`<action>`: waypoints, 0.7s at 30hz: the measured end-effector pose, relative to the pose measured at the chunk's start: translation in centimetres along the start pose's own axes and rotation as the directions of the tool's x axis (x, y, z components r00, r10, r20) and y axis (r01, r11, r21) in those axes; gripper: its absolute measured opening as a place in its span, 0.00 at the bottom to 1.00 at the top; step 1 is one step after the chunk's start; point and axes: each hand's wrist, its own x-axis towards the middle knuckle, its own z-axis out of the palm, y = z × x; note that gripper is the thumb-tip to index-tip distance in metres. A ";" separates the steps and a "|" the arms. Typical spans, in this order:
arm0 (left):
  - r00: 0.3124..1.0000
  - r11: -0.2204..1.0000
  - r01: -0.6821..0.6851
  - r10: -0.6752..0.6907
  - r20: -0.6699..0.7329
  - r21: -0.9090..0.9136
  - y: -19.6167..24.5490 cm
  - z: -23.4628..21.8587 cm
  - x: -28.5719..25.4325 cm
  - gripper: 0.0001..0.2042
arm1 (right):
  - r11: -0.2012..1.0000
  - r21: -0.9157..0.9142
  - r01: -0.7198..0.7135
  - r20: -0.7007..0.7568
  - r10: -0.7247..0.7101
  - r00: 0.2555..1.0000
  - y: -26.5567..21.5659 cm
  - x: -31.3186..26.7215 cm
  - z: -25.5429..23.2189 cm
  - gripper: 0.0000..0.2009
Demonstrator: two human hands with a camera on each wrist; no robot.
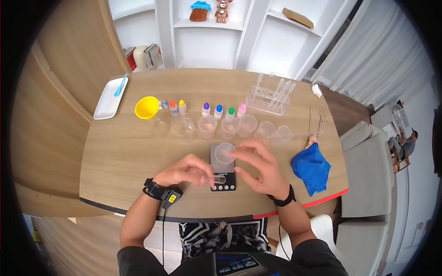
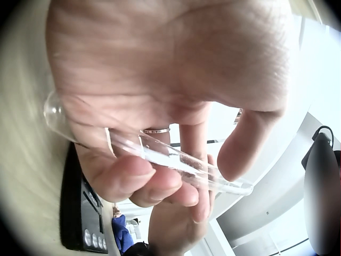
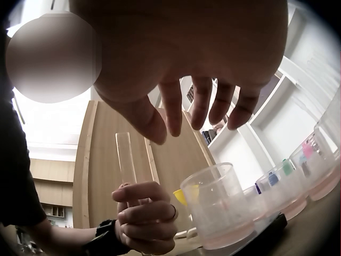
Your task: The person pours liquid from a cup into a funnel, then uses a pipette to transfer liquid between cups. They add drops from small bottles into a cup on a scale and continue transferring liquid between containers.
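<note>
A clear test tube (image 2: 176, 162) lies across the palm of my left hand (image 1: 189, 171), with the fingers curled round it. In the right wrist view the test tube (image 3: 126, 160) stands up out of that fist. A digital scale (image 1: 215, 162) sits on the table in front of me, bearing a clear plastic cup (image 3: 210, 213). My right hand (image 1: 260, 168) is beside and above this cup, fingers spread and holding nothing; its fingertips overlap the cup's rim in the head view.
Behind the scale stands a row of clear cups (image 1: 207, 128), with dropper bottles (image 1: 218, 110) behind. A test tube rack (image 1: 269, 101) is at the back right, a blue cloth (image 1: 311, 168) at right. A yellow bowl (image 1: 147, 107) and white tray (image 1: 105, 103) lie left.
</note>
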 end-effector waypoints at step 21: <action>0.998 1.000 -0.001 0.001 -0.064 0.006 0.8 0.0 -0.1 0.18 | 0.976 -0.214 0.042 0.217 0.006 0.976 1.0 0.3 1.7 0.24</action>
